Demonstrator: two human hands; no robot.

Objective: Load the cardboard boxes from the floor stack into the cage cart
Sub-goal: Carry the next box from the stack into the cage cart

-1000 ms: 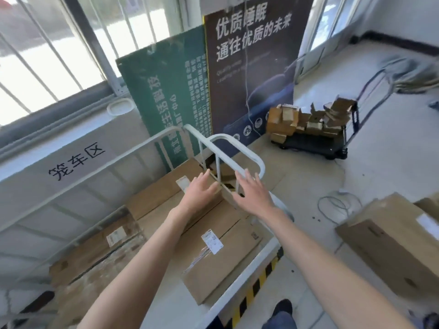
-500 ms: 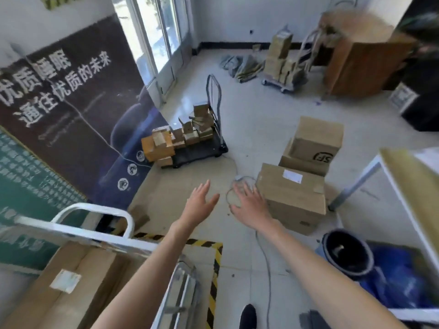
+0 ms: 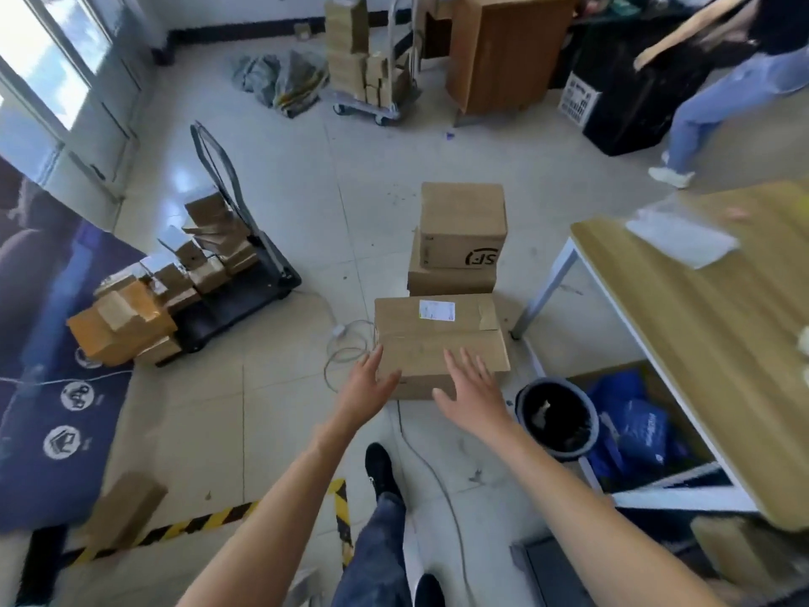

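Note:
A flat cardboard box point(image 3: 437, 339) with a white label lies on the tiled floor straight ahead. Behind it, a box printed "SF" point(image 3: 463, 225) sits on top of another box point(image 3: 446, 280). My left hand point(image 3: 365, 385) hovers open at the near box's front left corner. My right hand point(image 3: 470, 389) is open over its front edge, fingers spread. Neither hand grips anything. The cage cart is out of view.
A black platform trolley point(image 3: 245, 295) piled with small boxes stands left. A wooden table point(image 3: 683, 335) is on the right, with a black bucket point(image 3: 556, 416) and blue bags beneath. A cable point(image 3: 346, 352) loops by the box. A person point(image 3: 718, 98) walks at far right.
My view has swung from the cage cart on the left to the floor stack. Both empty hands have left the cart and now reach over the nearest box.

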